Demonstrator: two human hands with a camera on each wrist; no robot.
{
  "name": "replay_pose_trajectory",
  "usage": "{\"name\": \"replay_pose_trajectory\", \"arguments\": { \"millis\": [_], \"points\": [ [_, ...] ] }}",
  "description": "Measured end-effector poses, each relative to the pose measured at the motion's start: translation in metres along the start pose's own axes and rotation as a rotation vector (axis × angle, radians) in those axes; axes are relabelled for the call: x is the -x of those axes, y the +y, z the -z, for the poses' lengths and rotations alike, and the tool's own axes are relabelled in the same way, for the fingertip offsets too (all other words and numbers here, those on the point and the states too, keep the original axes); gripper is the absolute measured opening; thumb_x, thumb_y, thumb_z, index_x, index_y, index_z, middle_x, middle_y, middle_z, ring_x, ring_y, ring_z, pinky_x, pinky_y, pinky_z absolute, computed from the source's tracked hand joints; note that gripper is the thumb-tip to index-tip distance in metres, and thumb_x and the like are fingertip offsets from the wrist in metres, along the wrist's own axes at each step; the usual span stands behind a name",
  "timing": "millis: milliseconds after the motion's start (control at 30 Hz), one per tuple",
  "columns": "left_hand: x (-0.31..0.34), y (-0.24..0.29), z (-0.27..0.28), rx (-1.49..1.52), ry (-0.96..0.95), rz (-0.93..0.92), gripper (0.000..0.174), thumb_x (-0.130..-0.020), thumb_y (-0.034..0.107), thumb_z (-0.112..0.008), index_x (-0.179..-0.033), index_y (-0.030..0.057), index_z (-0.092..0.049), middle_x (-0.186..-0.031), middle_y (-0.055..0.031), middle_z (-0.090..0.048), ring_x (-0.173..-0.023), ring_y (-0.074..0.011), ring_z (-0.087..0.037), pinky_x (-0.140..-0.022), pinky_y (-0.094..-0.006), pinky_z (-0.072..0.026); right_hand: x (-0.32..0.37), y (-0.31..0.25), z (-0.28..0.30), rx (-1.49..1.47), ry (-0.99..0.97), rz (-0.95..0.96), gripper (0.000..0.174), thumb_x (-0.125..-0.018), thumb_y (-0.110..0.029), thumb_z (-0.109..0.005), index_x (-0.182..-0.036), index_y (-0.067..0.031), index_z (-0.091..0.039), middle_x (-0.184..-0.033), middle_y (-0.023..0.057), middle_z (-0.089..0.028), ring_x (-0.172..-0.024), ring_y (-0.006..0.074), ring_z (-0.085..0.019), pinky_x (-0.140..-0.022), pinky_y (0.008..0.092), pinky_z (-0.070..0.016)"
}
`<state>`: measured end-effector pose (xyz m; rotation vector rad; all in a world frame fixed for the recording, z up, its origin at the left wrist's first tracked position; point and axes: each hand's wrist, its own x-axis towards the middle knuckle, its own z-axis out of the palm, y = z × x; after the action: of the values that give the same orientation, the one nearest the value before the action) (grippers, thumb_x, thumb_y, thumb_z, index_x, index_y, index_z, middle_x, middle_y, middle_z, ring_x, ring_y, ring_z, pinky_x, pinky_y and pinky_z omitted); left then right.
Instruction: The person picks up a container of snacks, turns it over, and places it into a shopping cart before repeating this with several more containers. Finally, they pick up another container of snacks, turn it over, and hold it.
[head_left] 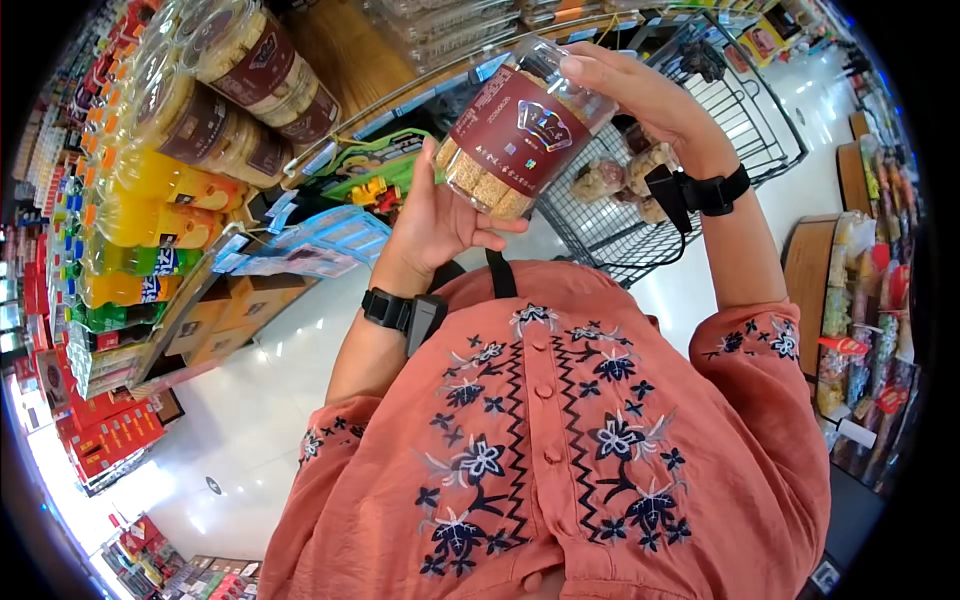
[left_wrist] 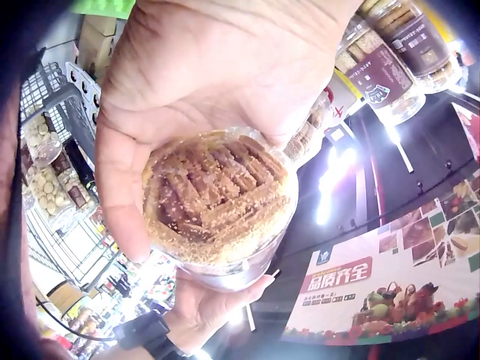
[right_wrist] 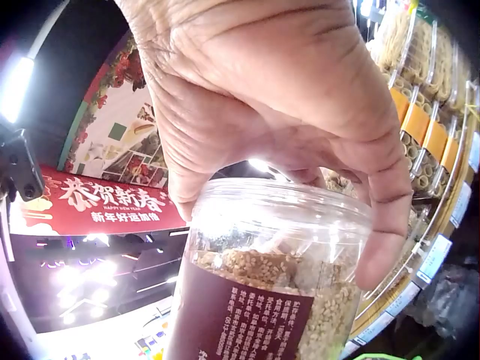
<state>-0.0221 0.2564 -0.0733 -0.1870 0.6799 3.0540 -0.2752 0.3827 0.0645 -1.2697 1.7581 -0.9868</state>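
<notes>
Tilted in front of the chest, a clear plastic jar of sesame snacks [head_left: 520,140] with a dark red label is held between both hands. The left hand [head_left: 430,215] holds the jar's base, thumb up along one side and fingers underneath. Through the base, sesame-coated pieces [left_wrist: 225,187] show in the left wrist view. From above, the right hand [head_left: 655,105] grips the jar's top end. Its thumb and fingers straddle the clear rim [right_wrist: 277,199] in the right wrist view, and the palm hides much of the lid.
A wire shopping cart [head_left: 610,235] with several packs of food [head_left: 605,180] stands just beyond the right forearm. Similar labelled jars [head_left: 250,60] and orange drink bottles [head_left: 160,215] crowd the shelf at left. Price tags line the shelf edge [head_left: 395,100] behind the jar.
</notes>
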Motion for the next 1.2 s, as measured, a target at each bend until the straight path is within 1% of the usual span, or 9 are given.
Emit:
{"name": "replay_pose_trajectory", "arguments": {
  "millis": [33,133,333,533,733,833,933,1133,1200],
  "points": [
    [0.000,0.000,0.000,-0.009,-0.001,-0.007,0.096,-0.096,0.082,-0.025,-0.159,0.0102,-0.032,-0.136,-0.0383,-0.056,-0.103,-0.0482,-0.071,-0.070,-0.0470,-0.0672,0.001,0.000,0.001,0.004,0.002,0.008,0.067,-0.097,-0.061,-0.060,-0.132,-0.0039,-0.060,-0.113,0.0035,-0.059,-0.105,0.0141,-0.055,-0.086,0.0307,-0.0527],
    [-0.001,-0.001,0.000,-0.020,-0.004,-0.013,0.095,-0.097,0.082,-0.025,-0.159,0.0095,-0.032,-0.135,-0.0389,-0.056,-0.103,-0.0476,-0.072,-0.070,-0.0468,-0.0672,0.001,0.006,0.003,0.003,0.027,0.035,0.070,-0.093,-0.064,-0.065,-0.137,-0.0104,-0.063,-0.122,0.0048,-0.067,-0.110,0.0164,-0.063,-0.075,0.0287,-0.0563],
    [-0.004,-0.003,-0.003,-0.014,0.002,-0.004,0.097,-0.097,0.082,-0.025,-0.159,0.0085,-0.033,-0.134,-0.0392,-0.057,-0.102,-0.0474,-0.072,-0.070,-0.0470,-0.0670,0.002,0.008,0.008,-0.018,0.007,0.006,0.067,-0.093,-0.063,-0.066,-0.136,-0.0106,-0.064,-0.123,0.0042,-0.067,-0.110,0.0159,-0.063,-0.075,0.0284,-0.0563],
    [-0.008,-0.005,-0.002,-0.017,0.004,0.014,0.098,-0.096,0.083,-0.024,-0.158,0.0088,-0.034,-0.135,-0.0392,-0.057,-0.102,-0.0471,-0.072,-0.070,-0.0472,-0.0669,0.007,0.008,0.008,-0.019,0.043,0.021,0.066,-0.094,-0.062,-0.065,-0.136,-0.0112,-0.064,-0.123,0.0037,-0.066,-0.109,0.0139,-0.063,-0.074,0.0271,-0.0553],
    [-0.012,-0.006,-0.003,-0.025,0.001,0.024,0.097,-0.096,0.083,-0.024,-0.159,0.0099,-0.034,-0.135,-0.0390,-0.056,-0.102,-0.0468,-0.072,-0.070,-0.0466,-0.0670,0.010,0.008,0.011,-0.032,0.022,-0.009,0.066,-0.094,-0.061,-0.066,-0.137,-0.0104,-0.063,-0.125,0.0044,-0.066,-0.111,0.0140,-0.063,-0.075,0.0278,-0.0561],
    [-0.013,-0.006,-0.003,-0.021,0.000,0.031,0.097,-0.096,0.083,-0.024,-0.159,0.0100,-0.033,-0.135,-0.0389,-0.056,-0.103,-0.0469,-0.072,-0.070,-0.0466,-0.0671,0.014,0.006,0.007,-0.036,0.076,-0.019,0.067,-0.094,-0.062,-0.065,-0.137,-0.0100,-0.063,-0.124,0.0050,-0.066,-0.109,0.0143,-0.064,-0.074,0.0278,-0.0564],
    [-0.014,-0.007,-0.002,-0.020,-0.004,0.036,0.097,-0.096,0.083,-0.024,-0.159,0.0100,-0.033,-0.135,-0.0389,-0.056,-0.103,-0.0472,-0.072,-0.070,-0.0469,-0.0671,0.011,0.012,0.011,-0.031,0.049,-0.004,0.069,-0.093,-0.063,-0.065,-0.137,-0.0097,-0.063,-0.123,0.0050,-0.067,-0.106,0.0143,-0.066,-0.074,0.0277,-0.0568],
    [-0.014,-0.007,-0.001,-0.007,0.003,0.032,0.098,-0.096,0.083,-0.025,-0.159,0.0094,-0.033,-0.135,-0.0392,-0.056,-0.103,-0.0479,-0.072,-0.070,-0.0475,-0.0673,0.016,0.006,0.005,-0.012,0.115,-0.006,0.071,-0.092,-0.065,-0.065,-0.137,-0.0099,-0.063,-0.123,0.0058,-0.067,-0.102,0.0153,-0.068,-0.075,0.0280,-0.0577],
    [-0.014,-0.006,-0.001,-0.006,0.005,0.031,0.097,-0.096,0.083,-0.026,-0.159,0.0092,-0.033,-0.135,-0.0392,-0.056,-0.103,-0.0479,-0.072,-0.070,-0.0477,-0.0673,0.013,0.008,0.008,-0.010,0.088,-0.004,0.071,-0.092,-0.065,-0.065,-0.137,-0.0099,-0.063,-0.124,0.0059,-0.067,-0.104,0.0156,-0.067,-0.075,0.0281,-0.0577]
  ]
}}
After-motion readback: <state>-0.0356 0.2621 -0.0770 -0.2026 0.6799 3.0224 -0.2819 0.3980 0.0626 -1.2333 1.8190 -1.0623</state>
